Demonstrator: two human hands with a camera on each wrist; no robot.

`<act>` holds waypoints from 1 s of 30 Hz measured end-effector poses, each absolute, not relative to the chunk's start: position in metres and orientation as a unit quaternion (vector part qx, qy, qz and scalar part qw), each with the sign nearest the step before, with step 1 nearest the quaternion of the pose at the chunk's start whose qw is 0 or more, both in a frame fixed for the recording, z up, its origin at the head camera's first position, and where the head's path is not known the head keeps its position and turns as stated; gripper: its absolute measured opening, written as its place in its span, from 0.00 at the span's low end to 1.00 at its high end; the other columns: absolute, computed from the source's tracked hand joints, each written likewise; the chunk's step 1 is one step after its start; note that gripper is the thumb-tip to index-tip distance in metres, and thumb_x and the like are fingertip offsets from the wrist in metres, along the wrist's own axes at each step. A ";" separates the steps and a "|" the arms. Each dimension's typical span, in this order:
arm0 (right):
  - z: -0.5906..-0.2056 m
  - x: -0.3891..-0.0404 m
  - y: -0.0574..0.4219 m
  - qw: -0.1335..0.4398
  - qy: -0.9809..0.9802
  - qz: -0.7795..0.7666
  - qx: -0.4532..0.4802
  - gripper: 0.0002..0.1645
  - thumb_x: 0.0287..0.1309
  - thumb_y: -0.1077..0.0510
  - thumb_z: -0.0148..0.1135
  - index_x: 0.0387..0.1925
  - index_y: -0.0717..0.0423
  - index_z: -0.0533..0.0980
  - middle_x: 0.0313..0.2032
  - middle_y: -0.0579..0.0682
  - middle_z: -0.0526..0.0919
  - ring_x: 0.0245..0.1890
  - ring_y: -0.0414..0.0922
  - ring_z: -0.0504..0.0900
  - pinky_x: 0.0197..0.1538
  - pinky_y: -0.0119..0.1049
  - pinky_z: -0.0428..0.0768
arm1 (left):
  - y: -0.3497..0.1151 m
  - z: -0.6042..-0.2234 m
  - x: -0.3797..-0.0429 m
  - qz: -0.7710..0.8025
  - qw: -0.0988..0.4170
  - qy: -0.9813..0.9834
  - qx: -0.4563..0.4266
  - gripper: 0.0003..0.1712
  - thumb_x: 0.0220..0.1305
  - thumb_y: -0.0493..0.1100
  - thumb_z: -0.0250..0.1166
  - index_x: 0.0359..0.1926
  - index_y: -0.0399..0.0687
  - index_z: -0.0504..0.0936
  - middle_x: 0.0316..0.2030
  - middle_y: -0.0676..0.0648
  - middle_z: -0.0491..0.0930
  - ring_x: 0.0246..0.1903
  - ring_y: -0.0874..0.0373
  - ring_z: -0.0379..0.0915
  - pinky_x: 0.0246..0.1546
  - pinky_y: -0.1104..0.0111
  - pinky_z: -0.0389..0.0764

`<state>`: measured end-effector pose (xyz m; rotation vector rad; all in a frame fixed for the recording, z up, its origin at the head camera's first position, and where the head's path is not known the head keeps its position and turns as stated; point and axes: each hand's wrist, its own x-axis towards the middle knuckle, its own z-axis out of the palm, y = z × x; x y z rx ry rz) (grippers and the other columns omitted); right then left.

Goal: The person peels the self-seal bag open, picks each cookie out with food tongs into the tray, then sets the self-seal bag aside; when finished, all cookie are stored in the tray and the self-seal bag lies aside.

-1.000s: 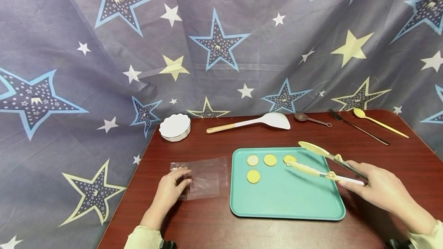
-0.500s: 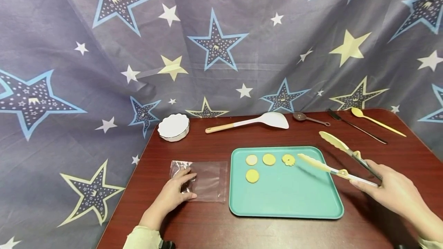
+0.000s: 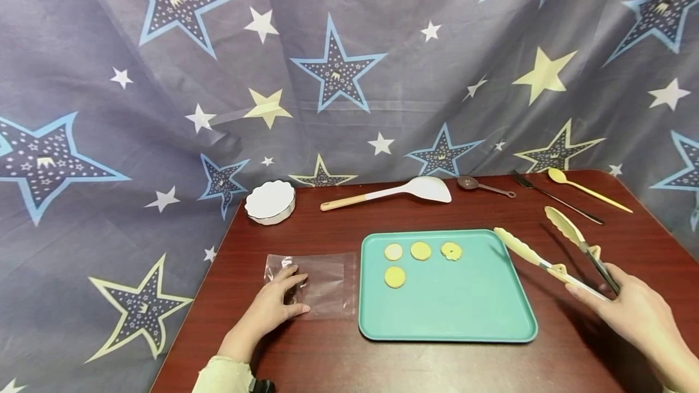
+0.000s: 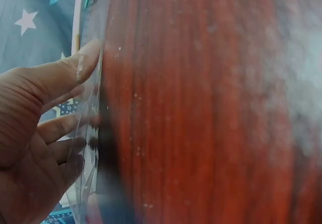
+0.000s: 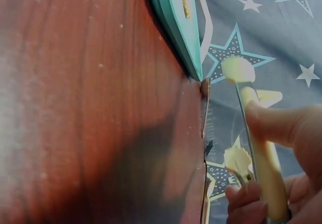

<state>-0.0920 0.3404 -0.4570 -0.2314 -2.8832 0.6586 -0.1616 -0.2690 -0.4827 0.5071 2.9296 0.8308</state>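
Observation:
My left hand (image 3: 278, 302) rests with spread, relaxed fingers on a clear plastic bag (image 3: 330, 287) lying left of the tray. In the left wrist view, the thumb (image 4: 83, 65) lies along the bag's film (image 4: 90, 158). My right hand (image 3: 636, 305) grips a pair of tongs (image 3: 565, 272) with pale yellow scalloped tips, held over the tray's right edge. Their arms stand apart with nothing between the tips. On the teal tray (image 3: 453, 314) lie several small yellow cookies: a back row of two round ones (image 3: 421, 251) and a flower-shaped one (image 3: 451, 251), with another round one (image 3: 395, 277) in front.
A white fluted dish (image 3: 270, 202) stands at the table's back left. Along the back lie a white spatula (image 3: 420, 189) with a wooden handle end, a brown perforated spoon (image 3: 475, 184), a dark long-handled tool (image 3: 557, 198) and a yellow spoon (image 3: 587, 188). A star-patterned cloth (image 3: 349, 132) hangs behind.
My right hand has drawn the tongs away from the flower-shaped cookie, toward the right, leaving the cookie on the tray. My left hand has shifted slightly and spread its fingers on the bag.

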 end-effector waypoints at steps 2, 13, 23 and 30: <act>-0.460 -0.090 0.343 0.087 -0.967 0.223 -0.090 0.33 0.54 0.34 0.66 0.40 0.60 0.71 0.22 0.49 0.72 0.23 0.48 0.71 0.23 0.41 0.62 | -0.269 -0.482 -0.161 0.271 0.024 0.948 0.164 0.37 0.47 0.47 0.78 0.59 0.43 0.79 0.66 0.34 0.66 0.67 0.38 0.58 0.63 0.44 0.63; -0.476 -0.079 0.350 0.072 -0.966 0.232 -0.091 0.33 0.58 0.41 0.65 0.40 0.69 0.68 0.24 0.55 0.75 0.26 0.55 0.75 0.24 0.48 0.68 | -0.269 -0.480 -0.161 0.265 -0.011 0.950 0.165 0.35 0.50 0.48 0.77 0.59 0.44 0.79 0.64 0.36 0.69 0.64 0.39 0.64 0.60 0.45 0.68; -0.477 -0.080 0.350 -0.007 -0.971 0.192 -0.144 0.46 0.53 0.27 0.61 0.36 0.71 0.70 0.23 0.59 0.71 0.22 0.51 0.73 0.20 0.43 0.67 | -0.265 -0.473 -0.159 0.270 -0.037 0.948 0.164 0.31 0.54 0.47 0.75 0.59 0.45 0.79 0.63 0.37 0.70 0.64 0.40 0.65 0.59 0.44 0.69; -0.476 -0.082 0.348 -0.061 -0.970 0.168 -0.165 0.55 0.47 0.21 0.59 0.37 0.74 0.70 0.27 0.65 0.70 0.23 0.52 0.72 0.20 0.45 0.70 | -0.257 -0.468 -0.157 0.280 -0.045 0.946 0.154 0.30 0.58 0.48 0.72 0.60 0.43 0.78 0.64 0.36 0.69 0.67 0.39 0.60 0.61 0.41 0.64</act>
